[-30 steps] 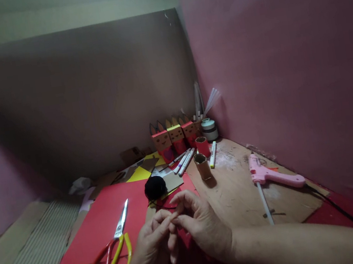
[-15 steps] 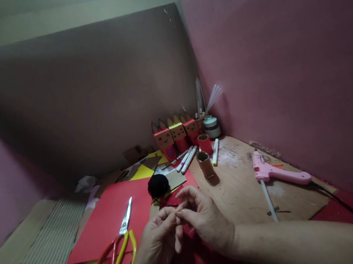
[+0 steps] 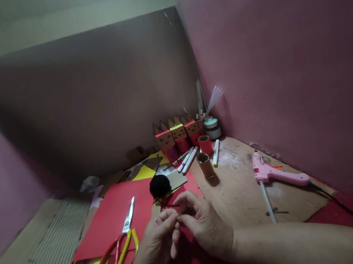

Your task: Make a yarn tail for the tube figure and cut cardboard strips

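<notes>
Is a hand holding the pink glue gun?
No, the glue gun lies on the brown board, apart from the right hand and left hand.

Fingers (image 3: 166, 216), scissors (image 3: 119, 257) farther right in view

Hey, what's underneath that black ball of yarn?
Around the black ball of yarn, a red sheet shows to the left and a piece of greyish card to the right. Whatever lies directly beneath is covered, so I can't tell what touches it.
</notes>
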Demonstrator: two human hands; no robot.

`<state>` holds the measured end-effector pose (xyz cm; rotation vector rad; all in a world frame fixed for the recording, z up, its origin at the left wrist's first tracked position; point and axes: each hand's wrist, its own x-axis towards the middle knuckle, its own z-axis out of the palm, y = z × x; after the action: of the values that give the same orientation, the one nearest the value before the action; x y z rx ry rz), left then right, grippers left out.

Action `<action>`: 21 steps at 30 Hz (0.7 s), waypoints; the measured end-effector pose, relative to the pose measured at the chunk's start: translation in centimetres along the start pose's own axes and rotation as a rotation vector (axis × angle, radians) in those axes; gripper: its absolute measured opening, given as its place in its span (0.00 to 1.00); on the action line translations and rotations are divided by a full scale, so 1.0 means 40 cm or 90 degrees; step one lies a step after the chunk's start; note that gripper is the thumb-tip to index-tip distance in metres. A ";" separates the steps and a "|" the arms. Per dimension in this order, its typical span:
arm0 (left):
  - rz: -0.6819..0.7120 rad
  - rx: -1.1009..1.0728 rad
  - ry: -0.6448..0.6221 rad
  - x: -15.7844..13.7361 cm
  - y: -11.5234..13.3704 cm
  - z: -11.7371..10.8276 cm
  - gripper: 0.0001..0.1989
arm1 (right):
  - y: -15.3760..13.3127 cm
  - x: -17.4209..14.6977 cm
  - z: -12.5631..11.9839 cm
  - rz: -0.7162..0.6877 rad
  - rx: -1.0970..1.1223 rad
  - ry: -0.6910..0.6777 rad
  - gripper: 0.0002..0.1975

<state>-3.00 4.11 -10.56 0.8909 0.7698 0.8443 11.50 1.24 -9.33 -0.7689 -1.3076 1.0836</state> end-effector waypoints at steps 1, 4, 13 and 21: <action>0.001 0.004 -0.002 0.000 0.000 -0.005 0.09 | -0.001 -0.001 -0.001 -0.011 -0.012 0.002 0.10; 0.021 0.010 0.014 -0.002 0.000 -0.011 0.08 | -0.006 -0.004 -0.002 -0.036 -0.054 0.004 0.10; 0.027 0.023 0.000 0.002 -0.003 -0.011 0.08 | 0.001 -0.014 -0.002 -0.118 -0.127 -0.007 0.07; -0.003 0.054 -0.031 -0.003 0.003 -0.011 0.17 | 0.016 -0.019 -0.006 -0.190 -0.182 -0.013 0.07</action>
<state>-3.45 4.20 -10.61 0.9805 0.7687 0.7870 11.67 0.79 -10.23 -0.7424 -1.5589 0.6762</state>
